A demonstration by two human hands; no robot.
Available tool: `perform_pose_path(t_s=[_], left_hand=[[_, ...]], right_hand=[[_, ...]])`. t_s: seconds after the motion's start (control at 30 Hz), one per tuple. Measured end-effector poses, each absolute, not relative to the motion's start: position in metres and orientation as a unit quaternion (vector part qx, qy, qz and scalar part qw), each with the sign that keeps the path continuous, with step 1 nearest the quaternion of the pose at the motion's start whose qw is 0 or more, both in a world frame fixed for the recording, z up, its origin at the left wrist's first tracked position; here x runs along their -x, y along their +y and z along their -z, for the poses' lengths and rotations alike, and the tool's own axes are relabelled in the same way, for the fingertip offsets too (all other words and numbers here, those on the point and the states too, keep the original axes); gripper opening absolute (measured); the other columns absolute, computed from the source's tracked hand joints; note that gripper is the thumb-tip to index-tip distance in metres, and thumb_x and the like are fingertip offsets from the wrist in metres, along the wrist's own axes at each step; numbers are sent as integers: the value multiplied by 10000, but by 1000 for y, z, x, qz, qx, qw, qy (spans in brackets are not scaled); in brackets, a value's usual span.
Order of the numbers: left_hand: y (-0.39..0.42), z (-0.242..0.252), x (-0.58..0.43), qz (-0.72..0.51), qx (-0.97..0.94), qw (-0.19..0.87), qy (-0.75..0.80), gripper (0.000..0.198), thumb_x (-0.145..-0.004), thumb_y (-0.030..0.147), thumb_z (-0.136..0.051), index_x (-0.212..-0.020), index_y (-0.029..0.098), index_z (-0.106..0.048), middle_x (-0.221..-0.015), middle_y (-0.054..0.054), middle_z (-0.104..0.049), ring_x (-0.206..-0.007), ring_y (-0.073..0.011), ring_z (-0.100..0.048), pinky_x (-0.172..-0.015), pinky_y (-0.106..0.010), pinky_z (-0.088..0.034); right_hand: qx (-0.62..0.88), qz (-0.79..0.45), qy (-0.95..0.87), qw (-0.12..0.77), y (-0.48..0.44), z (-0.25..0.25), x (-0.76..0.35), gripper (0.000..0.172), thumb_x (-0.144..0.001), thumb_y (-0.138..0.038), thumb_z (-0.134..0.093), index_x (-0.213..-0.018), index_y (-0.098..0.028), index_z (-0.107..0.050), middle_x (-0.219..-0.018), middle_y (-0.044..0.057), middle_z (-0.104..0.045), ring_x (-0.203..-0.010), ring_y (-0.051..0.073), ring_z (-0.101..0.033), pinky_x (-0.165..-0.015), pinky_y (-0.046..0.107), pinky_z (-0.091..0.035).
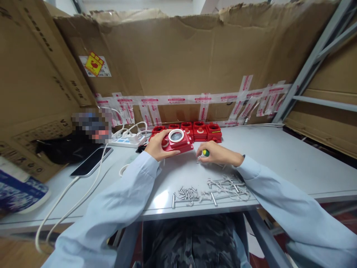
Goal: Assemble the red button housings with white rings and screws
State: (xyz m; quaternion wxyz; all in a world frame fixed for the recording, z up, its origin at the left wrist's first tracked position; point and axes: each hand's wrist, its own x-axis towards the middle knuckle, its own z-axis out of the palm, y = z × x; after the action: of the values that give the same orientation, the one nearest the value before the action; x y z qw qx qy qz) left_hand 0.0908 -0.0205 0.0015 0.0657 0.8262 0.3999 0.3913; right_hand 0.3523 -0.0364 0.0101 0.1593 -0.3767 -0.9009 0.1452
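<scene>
My left hand (158, 146) is closed round the left end of a red box (182, 144) with a white ring around a round clear window, held above the grey table. To its right, my right hand (213, 152) is wrapped round a green and yellow handle (205, 152); the tool's far end is too small to make out. Several more red boxes (200, 131) stand in a row behind both hands. Nearer the front edge lie a pile of small screws (188, 193) and a heap of metal rods with white strings (228, 186).
A power strip (122, 141) with white plugs and cables sits at the left, beside a phone (92, 162) and a black bag (67, 147). A blue and white tub (21, 190) stands at the far left. Tall cardboard (178, 56) closes off the back.
</scene>
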Motion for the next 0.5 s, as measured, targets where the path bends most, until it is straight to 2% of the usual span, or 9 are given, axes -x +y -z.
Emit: perform_pose_path(t_s=[0.3,0.5], left_hand=[[-20,1,-92,-369,-835,59,405,751,-585,460,-782,-1229,214,-483,-1226,-105,-598,-1092,-299,-583,-947,-468,-445],[-23,0,-93,-349,-836,56,419,756,-580,453,-784,-1231,209,-486,-1216,-103,-607,-1049,-293,-600,-916,-459,-462]], right_hand=[[341,-133,-926,93,-32,3,-346,258,-755,-144,-571,-964,-191,-716,-956,70,-695,-822,149,-615,-797,281,-455],[348,-150,-921,92,-31,3,-347,184,-772,-177,-581,-892,-191,-720,-891,49,-717,-791,145,-630,-768,270,-457]])
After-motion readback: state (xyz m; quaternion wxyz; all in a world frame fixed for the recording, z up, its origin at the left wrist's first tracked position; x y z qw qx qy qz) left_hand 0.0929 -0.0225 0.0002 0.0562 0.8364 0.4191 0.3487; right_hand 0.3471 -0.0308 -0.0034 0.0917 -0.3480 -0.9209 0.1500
